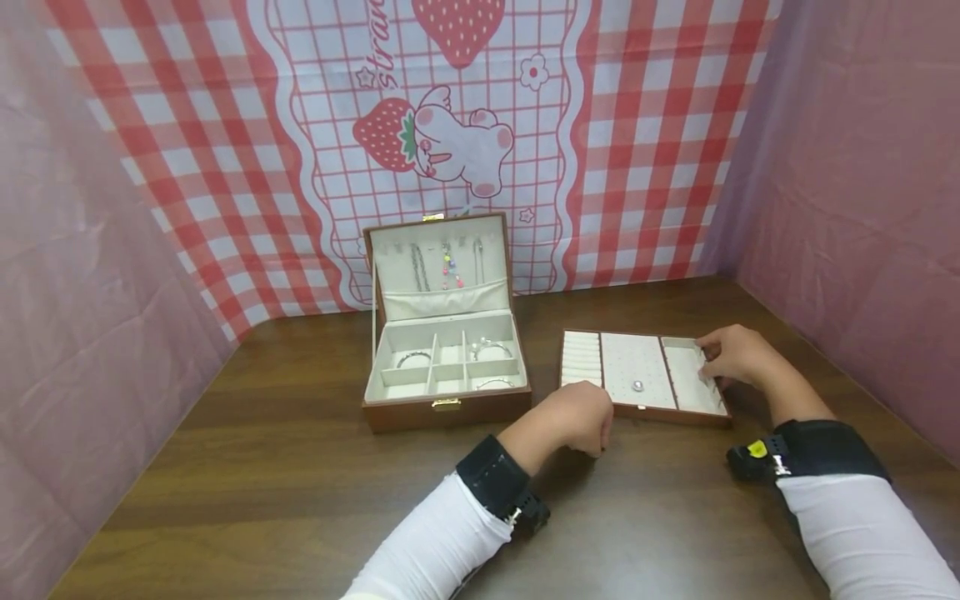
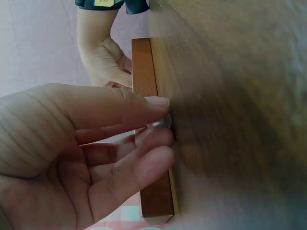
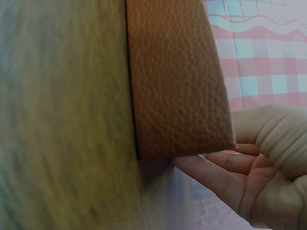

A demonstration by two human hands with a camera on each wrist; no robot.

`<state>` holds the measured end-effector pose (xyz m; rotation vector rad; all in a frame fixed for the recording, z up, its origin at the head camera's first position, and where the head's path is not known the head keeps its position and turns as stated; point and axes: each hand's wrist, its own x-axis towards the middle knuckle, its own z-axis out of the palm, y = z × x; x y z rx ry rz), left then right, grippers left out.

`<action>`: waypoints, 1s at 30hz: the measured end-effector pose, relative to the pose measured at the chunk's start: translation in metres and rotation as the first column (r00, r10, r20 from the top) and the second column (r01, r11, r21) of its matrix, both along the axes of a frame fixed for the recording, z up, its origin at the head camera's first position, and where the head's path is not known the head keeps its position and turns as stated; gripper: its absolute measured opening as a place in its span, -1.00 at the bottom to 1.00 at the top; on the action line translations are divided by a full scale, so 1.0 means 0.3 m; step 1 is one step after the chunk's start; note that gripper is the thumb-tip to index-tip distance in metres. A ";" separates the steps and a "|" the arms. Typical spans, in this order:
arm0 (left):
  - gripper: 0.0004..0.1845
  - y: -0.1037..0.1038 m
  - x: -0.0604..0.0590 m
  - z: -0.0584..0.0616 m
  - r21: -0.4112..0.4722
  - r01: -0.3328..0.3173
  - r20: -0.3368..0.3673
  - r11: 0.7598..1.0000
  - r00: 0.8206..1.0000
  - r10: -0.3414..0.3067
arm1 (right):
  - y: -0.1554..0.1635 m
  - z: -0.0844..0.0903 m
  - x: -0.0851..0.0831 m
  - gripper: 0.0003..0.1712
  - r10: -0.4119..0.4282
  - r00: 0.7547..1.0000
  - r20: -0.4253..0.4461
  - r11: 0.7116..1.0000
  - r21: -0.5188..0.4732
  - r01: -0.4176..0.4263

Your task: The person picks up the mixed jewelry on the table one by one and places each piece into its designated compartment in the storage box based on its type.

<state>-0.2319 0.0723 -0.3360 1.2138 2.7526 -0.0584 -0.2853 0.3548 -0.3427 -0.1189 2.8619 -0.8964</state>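
My left hand point(image 1: 581, 414), at the near left corner of the brown jewelry tray point(image 1: 641, 412), pinches a small shiny silvery piece point(image 2: 160, 123) between thumb and fingers. The fingertips cover most of it, so its kind is unclear. At the tray's right end, my right hand point(image 1: 735, 354) grips the side wall, thumb inside and fingers along the outside. The tray lies flat on the table. It has ring rolls point(image 1: 581, 354) on the left, a dotted white middle panel point(image 1: 633, 354) bearing a round silvery piece point(image 1: 637, 386), and an open right compartment point(image 1: 686, 367).
Left of the tray stands an open brown jewelry box point(image 1: 405, 417) with divided compartments. Bracelets point(image 1: 491, 348) lie inside, and necklaces point(image 1: 450, 267) hang in its upright lid. Behind are a red-and-white checked cloth point(image 1: 645, 167) and a pink curtain point(image 1: 862, 208) at the right.
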 end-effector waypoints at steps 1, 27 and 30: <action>-0.83 0.000 -0.002 0.001 0.007 0.007 -0.008 1.000 1.000 -0.007 | -0.001 0.001 0.000 -0.25 -0.002 1.000 0.004 1.000 0.007 0.002; -0.91 0.000 -0.066 0.044 0.422 -0.071 -0.005 0.904 0.997 0.080 | 0.008 -0.007 0.008 -0.26 0.015 0.999 -0.030 1.000 0.020 -0.015; -0.88 0.009 -0.090 0.052 0.467 -0.072 -0.004 0.881 0.997 0.083 | 0.003 -0.002 0.005 -0.24 0.029 0.999 -0.041 0.999 0.022 -0.028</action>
